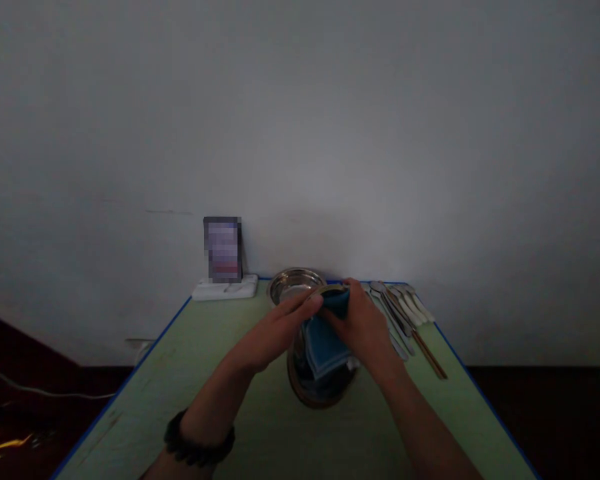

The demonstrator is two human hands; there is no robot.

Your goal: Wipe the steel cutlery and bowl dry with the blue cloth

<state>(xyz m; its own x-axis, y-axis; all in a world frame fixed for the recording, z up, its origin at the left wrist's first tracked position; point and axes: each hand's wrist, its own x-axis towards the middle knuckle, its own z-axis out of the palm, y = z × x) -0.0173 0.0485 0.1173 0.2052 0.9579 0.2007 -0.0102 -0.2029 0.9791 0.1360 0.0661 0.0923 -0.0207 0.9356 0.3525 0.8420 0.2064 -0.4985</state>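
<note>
My left hand point(285, 330) grips the far rim of a tilted metal bowl point(314, 393) held over the green table point(260, 427). My right hand point(363, 327) is closed on a blue cloth point(325, 347) that is pressed into the bowl and hangs down inside it. A second metal bowl point(293, 283) sits upright on the table just behind my hands. A dark bead bracelet is on my left wrist.
A row of spoons and other cutlery point(405, 313) lies at the table's far right. A white tray with a small upright card point(224, 287) stands at the far left against the pale wall. The table has a blue edge; dark floor and a cable lie left.
</note>
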